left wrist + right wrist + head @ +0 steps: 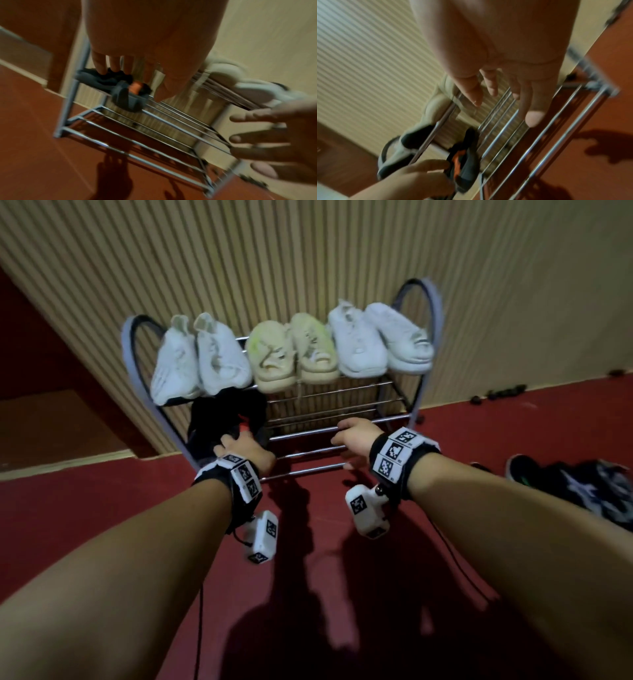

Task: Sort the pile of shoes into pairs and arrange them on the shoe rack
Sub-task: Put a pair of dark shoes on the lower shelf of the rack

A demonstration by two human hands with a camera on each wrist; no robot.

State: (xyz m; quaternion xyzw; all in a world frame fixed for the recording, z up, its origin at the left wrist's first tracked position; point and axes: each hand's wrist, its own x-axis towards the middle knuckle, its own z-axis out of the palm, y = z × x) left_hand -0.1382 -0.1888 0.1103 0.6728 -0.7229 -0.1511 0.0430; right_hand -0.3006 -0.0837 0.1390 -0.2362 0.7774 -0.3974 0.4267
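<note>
The metal shoe rack (pixel 308 412) stands against the ribbed wall. Its top shelf carries a white pair (pixel 198 357) at left, a cream pair (pixel 291 350) in the middle and another white pair (pixel 376 337) at right. A black shoe with an orange tab (pixel 219 416) (pixel 123 94) (pixel 465 166) sits at the left end of the middle shelf. My left hand (pixel 236 445) (pixel 412 175) holds it at the heel, fingers (pixel 101 65) on its collar. My right hand (pixel 352 436) (pixel 505 88) hovers over the middle shelf's bars, fingers spread, holding nothing.
Dark shoes (pixel 589 487) lie in a pile on the red floor (pixel 102 508) to the right of the rack. The rack's bottom shelf (pixel 137 143) shows only bare bars. Small dark bits (pixel 496 395) lie along the wall at the right.
</note>
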